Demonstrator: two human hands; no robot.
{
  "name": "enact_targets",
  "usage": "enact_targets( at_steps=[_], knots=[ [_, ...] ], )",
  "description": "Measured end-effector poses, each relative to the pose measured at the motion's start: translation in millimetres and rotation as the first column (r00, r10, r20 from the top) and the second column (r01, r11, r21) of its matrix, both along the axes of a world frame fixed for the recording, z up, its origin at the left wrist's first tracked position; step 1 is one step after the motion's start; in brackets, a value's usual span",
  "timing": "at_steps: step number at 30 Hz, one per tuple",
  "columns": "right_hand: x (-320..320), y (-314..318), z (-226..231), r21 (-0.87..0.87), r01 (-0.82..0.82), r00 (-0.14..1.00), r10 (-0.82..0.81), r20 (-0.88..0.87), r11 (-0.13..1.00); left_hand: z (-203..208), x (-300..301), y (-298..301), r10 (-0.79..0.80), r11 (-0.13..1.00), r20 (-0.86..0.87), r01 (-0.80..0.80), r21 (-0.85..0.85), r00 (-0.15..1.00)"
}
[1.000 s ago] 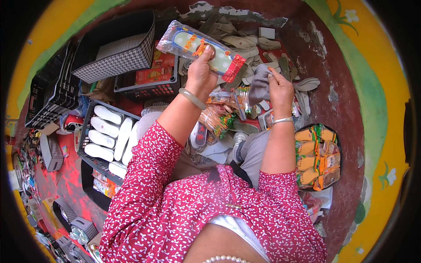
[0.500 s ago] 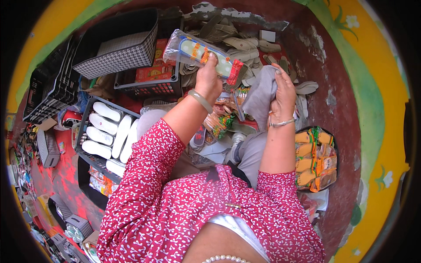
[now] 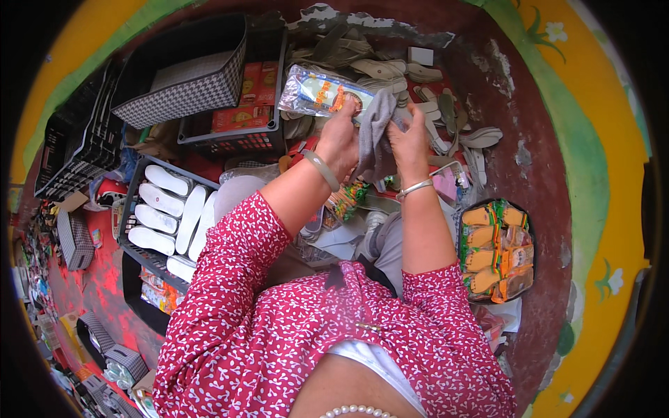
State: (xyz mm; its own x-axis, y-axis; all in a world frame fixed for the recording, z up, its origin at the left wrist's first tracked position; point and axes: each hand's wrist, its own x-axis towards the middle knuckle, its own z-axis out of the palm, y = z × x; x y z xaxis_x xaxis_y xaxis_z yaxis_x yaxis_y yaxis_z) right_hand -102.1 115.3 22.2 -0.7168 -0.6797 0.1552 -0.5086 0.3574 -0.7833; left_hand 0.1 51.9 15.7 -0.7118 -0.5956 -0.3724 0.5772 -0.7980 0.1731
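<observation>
In my left hand [image 3: 340, 139] is a clear plastic package of insoles [image 3: 317, 90], blue and white with orange print, its thumb pressed on the front. A grey cloth [image 3: 376, 129] hangs against the package's right end. My right hand [image 3: 408, 143] is closed on that cloth, close beside the left. Both hands are raised in front of me, over a heap of packaged goods. The right end of the package is hidden behind the cloth and fingers.
Loose insoles [image 3: 376, 68] pile up against the far wall. To the left stand a crate of white insoles [image 3: 159, 200], a black-and-white checked basket [image 3: 188, 83] and a crate with red boxes [image 3: 240, 118]. On the right is a basket of packaged tan insoles [image 3: 481, 261].
My right hand has brought the grey cloth leftward onto the package's right end. The package has shifted slightly right and lies more level.
</observation>
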Motion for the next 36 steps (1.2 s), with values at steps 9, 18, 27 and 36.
enact_targets(
  at_steps=[9, 18, 27, 36],
  knots=[
    [6, 1, -7, -0.467, -0.042, 0.51, 0.42, 0.75, 0.883, 8, -2, 7, 0.242, 0.858, 0.139, -0.145, -0.492, 0.96],
    [-11, 10, 10, -0.476, -0.186, 0.161, 0.504, 0.848, 0.86, 12, 4, 2, 0.129, 0.887, 0.062, -0.087, -0.454, 0.99],
    [-13, 20, 14, -0.486, -0.31, 0.218, 0.559, 0.8, 0.817, 13, 8, -14, 0.112, 0.878, -0.049, -0.122, -0.462, 0.993],
    [8, 19, 22, -0.424, -0.161, 0.289, 0.453, 0.843, 0.891, 21, 15, -21, 0.146, 0.863, -0.039, -0.146, -0.483, 0.989]
  ],
)
